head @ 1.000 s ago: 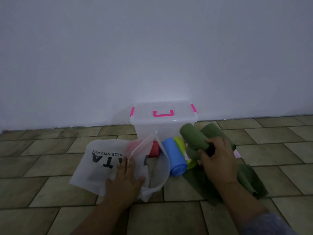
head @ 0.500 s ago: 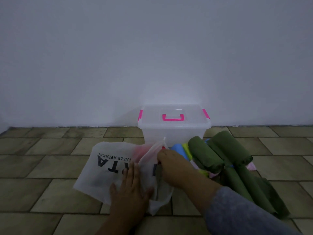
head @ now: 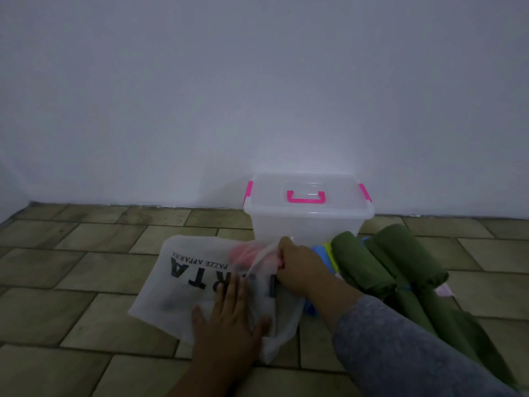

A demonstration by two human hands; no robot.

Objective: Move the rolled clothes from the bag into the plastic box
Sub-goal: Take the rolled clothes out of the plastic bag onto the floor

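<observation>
– Inside the bag (head: 183,285), what's left?
– A pink roll (head: 244,253). Right hand (head: 300,267), over at the green rolls (head: 360,265) beside the box (head: 306,227) a second ago, now curls into the bag's mouth; grip unclear. Left hand (head: 229,319) presses the bag flat, fingers spread.

Left hand (head: 229,319) flat, right hand (head: 297,267) curled

One lidded plastic box (head: 306,224), one white bag (head: 183,282), one pink roll (head: 245,253) inside it, one blue roll (head: 318,249), one yellow-green roll (head: 328,250), two dark green rolls (head: 361,266); more green cloth (head: 446,325), uncountable.
</observation>
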